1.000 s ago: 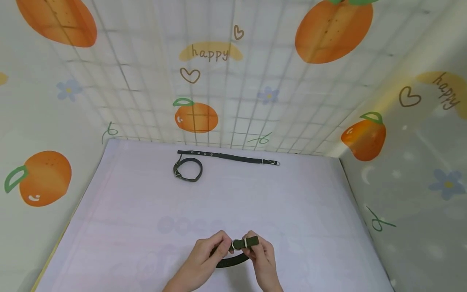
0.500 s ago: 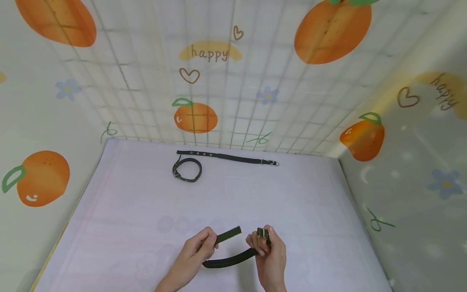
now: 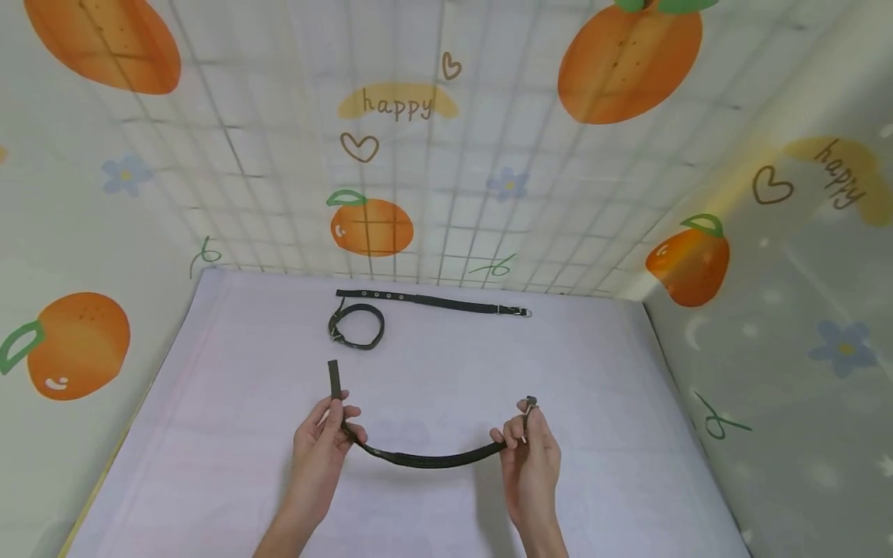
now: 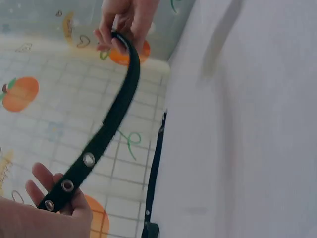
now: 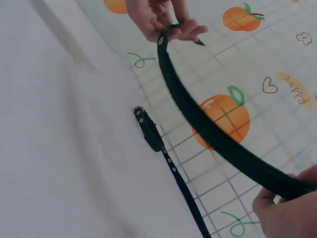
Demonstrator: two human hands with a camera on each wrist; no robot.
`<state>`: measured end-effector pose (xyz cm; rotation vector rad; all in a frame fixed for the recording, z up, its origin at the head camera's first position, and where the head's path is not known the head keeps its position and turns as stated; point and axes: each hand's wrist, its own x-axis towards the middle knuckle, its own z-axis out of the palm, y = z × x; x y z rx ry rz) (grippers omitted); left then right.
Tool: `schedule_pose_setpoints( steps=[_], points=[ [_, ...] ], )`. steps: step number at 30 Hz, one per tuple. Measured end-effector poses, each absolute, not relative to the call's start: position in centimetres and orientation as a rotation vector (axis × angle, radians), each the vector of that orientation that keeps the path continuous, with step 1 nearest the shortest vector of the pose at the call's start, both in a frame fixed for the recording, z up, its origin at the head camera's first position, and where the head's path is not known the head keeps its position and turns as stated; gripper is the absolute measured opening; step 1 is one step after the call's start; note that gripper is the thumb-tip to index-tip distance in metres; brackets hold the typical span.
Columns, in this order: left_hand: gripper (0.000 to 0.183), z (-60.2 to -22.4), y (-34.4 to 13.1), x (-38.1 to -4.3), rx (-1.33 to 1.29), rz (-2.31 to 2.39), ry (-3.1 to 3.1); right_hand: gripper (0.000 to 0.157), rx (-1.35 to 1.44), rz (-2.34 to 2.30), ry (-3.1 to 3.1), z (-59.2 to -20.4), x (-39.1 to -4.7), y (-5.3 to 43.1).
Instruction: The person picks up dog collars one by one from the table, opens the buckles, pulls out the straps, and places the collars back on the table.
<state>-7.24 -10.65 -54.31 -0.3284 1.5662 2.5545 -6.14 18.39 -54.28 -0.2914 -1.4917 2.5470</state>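
Note:
A dark green collar [image 3: 432,462] with metal eyelets hangs in a shallow curve between my two hands, above the table. Near its holed end, my left hand [image 3: 322,438] pinches the strap, and the free tip points up past the fingers. My right hand [image 3: 532,457] grips the opposite end, where a small metal buckle shows at the fingertips. In the left wrist view several silver eyelets line the collar [image 4: 104,136] by the left hand [image 4: 64,208]. The right wrist view shows the collar's thicker padded middle [image 5: 208,124] running toward the right hand [image 5: 290,210].
Toward the back of the white table [image 3: 446,372] lies a second collar [image 3: 453,303], stretched out straight. Another collar [image 3: 381,325], buckled into a loop, rests just in front of its left end. A fruit-printed curtain over a wire grid [image 3: 432,178] stands behind.
The collar was a closed loop with its end through the buckle. The end has come out, and my hands have moved apart and forward, stretching the collar open between them.

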Motion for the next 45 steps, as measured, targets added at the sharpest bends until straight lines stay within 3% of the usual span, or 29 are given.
schedule_pose_setpoints(
  steps=[7,15,22,26,33,45],
  points=[
    [0.027,-55.5,-11.8,-8.2,-0.357,2.682,1.488,0.032,-0.475,2.544,-1.314,-55.2,-7.8,19.2],
    [0.039,-57.1,-12.8,-10.7,-0.443,2.739,1.511,0.031,-0.613,2.472,-1.326,-57.1,-10.9,20.5],
    [0.020,-58.8,-14.8,-13.8,-0.426,2.644,1.668,0.034,-0.774,2.294,-1.711,-59.4,-14.2,22.3],
    [0.025,-59.6,-15.9,-15.8,-0.465,2.543,1.738,0.028,-0.775,2.071,-1.995,-60.1,-15.6,23.0],
    [0.046,-59.5,-17.3,-18.8,-0.448,2.252,1.908,0.045,-0.756,1.584,-2.396,-61.4,-18.1,25.6],
    [0.034,-60.6,-18.3,-21.8,-0.356,1.817,2.441,0.043,-0.650,1.333,-2.650,-61.8,-20.7,28.4]
  ],
)
